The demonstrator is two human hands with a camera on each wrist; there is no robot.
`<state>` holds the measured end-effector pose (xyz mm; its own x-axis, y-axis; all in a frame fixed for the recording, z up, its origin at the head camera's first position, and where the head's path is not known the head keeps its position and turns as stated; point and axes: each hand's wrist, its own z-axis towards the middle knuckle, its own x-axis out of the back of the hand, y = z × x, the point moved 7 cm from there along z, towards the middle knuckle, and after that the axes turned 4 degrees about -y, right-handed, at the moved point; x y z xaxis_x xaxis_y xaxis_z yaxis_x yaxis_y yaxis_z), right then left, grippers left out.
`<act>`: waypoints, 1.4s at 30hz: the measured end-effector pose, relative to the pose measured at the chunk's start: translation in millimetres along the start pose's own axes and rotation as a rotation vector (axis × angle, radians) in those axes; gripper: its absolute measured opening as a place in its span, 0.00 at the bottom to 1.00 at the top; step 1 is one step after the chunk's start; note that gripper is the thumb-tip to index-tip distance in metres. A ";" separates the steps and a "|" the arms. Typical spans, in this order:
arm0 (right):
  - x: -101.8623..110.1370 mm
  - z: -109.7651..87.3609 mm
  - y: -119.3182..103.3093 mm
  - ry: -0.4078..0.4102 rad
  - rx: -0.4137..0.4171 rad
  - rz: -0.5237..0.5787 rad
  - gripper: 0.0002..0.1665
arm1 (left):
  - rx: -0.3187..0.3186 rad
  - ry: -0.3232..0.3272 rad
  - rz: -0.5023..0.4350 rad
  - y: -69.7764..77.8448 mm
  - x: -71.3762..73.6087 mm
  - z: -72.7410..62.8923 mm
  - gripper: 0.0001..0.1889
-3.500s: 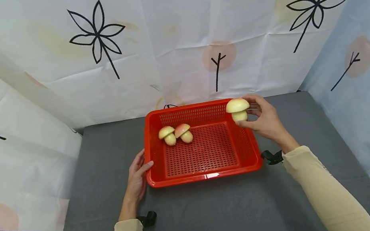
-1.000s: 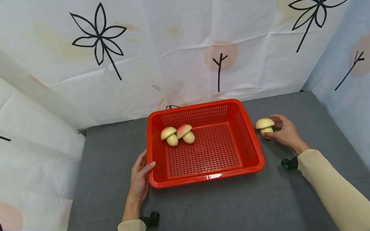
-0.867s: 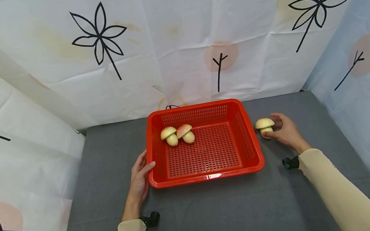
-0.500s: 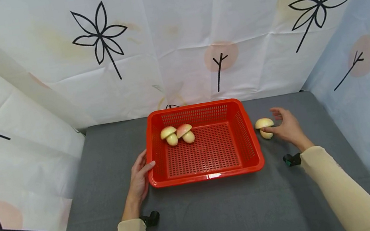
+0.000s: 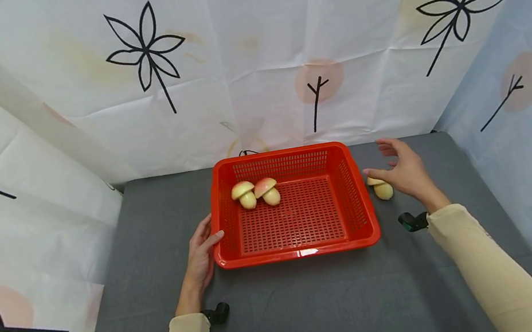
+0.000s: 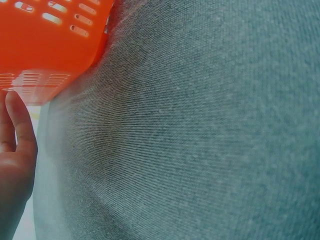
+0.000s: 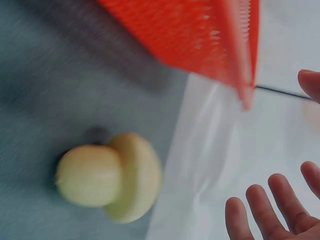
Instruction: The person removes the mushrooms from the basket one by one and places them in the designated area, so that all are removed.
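A red plastic basket (image 5: 297, 253) stands on the grey cloth. My left hand (image 5: 200, 260) holds its left side, thumb over the rim and fingers along the outer wall. Inside, two toy mushrooms lie side by side near the back left: one with a yellowish cap (image 5: 242, 190), one with a pinkish cap (image 5: 265, 187). To the right of the basket, a third, pale yellow mushroom (image 5: 384, 191) lies on the cloth, also clear as a mushroom (image 7: 110, 175) in the right wrist view. Over it is my right hand (image 5: 407, 174), fingers spread and holding nothing, partly covering its cap.
A white patterned curtain (image 5: 250, 64) hangs behind the table, with more on both sides. The grey cloth (image 5: 315, 309) stretches in front of the basket. A thin black cable (image 5: 247, 152) shows behind the basket's back rim.
My right hand carried the pale mushroom from over the basket's right rim to the cloth beside it, let it go, then rose toward the back. My left hand stays at the basket.
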<state>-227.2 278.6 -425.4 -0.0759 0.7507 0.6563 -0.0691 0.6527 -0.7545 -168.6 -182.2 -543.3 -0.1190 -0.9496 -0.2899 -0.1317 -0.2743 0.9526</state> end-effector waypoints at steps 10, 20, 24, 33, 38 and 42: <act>-25.7 10.7 -42.2 -0.020 0.071 0.042 0.45 | -0.006 -0.005 0.003 -1.1 0.4 1.3 0.30; -66.7 24.8 -69.3 -0.085 0.107 0.090 0.45 | -0.011 -0.005 -0.003 0.0 -0.7 1.1 0.30; -83.2 29.7 -79.3 -0.117 0.135 0.115 0.46 | -0.007 0.000 -0.003 -0.4 -0.3 0.9 0.29; -118.4 42.4 -84.9 -0.200 0.156 0.165 0.45 | 0.000 0.000 -0.001 -2.3 0.8 1.2 0.29; -136.9 46.3 -86.1 -0.233 0.144 0.148 0.44 | -0.007 -0.004 -0.001 -2.4 1.0 1.4 0.29; -151.6 49.1 -86.2 -0.257 0.134 0.115 0.45 | -0.011 -0.007 -0.010 -2.1 0.4 1.8 0.29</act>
<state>-258.6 103.4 -459.7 -0.3383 0.7574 0.5585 -0.1744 0.5328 -0.8281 -170.2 -181.8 -545.6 -0.1246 -0.9458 -0.3000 -0.1224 -0.2854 0.9506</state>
